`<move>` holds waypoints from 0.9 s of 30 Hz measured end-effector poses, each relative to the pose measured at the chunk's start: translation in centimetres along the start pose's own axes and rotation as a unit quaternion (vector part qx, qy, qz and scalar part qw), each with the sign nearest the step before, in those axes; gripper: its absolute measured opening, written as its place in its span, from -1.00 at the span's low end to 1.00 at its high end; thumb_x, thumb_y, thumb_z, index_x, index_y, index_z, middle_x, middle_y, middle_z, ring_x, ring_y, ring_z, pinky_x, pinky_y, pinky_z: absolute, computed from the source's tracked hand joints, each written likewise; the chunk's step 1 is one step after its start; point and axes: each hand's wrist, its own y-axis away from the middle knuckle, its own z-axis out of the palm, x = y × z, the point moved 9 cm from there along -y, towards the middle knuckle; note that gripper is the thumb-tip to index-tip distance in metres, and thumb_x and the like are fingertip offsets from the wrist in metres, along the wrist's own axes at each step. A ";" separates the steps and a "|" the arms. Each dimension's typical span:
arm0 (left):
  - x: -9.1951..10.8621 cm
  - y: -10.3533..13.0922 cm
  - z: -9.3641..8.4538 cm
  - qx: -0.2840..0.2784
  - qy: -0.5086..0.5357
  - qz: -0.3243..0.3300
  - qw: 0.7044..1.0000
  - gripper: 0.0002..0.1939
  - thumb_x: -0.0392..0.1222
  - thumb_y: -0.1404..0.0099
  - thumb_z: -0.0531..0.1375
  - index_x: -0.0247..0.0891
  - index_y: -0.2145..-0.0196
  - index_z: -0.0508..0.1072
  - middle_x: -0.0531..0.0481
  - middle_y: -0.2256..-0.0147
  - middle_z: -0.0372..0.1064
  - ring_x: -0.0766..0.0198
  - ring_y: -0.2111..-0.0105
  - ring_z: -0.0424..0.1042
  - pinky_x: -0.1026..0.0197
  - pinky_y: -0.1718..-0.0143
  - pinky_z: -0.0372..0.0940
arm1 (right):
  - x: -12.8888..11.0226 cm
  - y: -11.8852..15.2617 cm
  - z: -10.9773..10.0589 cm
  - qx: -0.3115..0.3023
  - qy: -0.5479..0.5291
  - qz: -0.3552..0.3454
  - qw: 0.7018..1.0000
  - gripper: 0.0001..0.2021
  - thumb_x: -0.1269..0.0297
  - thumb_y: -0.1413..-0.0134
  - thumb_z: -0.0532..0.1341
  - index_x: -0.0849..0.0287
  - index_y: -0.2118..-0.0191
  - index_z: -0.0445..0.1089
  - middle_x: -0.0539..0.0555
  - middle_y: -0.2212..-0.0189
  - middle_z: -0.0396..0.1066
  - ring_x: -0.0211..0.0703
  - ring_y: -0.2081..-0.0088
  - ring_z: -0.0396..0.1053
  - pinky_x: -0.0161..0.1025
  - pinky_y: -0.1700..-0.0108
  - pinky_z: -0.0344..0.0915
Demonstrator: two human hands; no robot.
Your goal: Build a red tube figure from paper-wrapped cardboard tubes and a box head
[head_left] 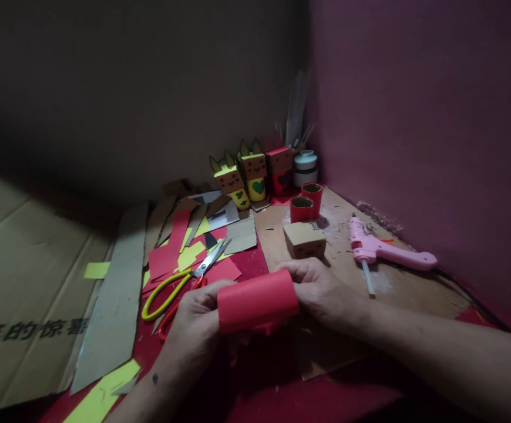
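A red paper-covered tube (258, 301) lies sideways between my two hands, close to me. My left hand (200, 308) grips its left end, and the fingertips there are partly hidden. At the right end, my right hand (315, 288) has its fingers closed around the edge. Just beyond my right hand sits a small cardboard box (305, 239). Two upright red tubes (302, 210) with open tops stand behind the box. Scissors (202, 267) with one yellow and one red handle lie to the left of my left hand.
A pink glue gun (376, 247) rests at the right on a cardboard sheet (418, 294). Several paper and cardboard scraps (178, 235) cover the left. Three eared figures (255, 170) and a pale blue-lidded jar (305, 167) stand at the back. A large cardboard piece (22, 294) fills the far left.
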 end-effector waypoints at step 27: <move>-1.4 -1.7 0.4 -0.065 0.031 -0.010 0.997 -0.84 -0.17 -0.10 0.33 -0.34 0.45 0.54 -0.04 0.62 0.48 0.34 0.74 0.34 0.36 0.74 0.23 | 0.0 -0.4 -0.4 0.031 -0.006 -0.020 0.999 -0.73 0.41 0.19 0.31 0.23 0.25 0.40 -0.09 0.58 0.44 -0.34 0.62 0.39 -0.44 0.60 0.33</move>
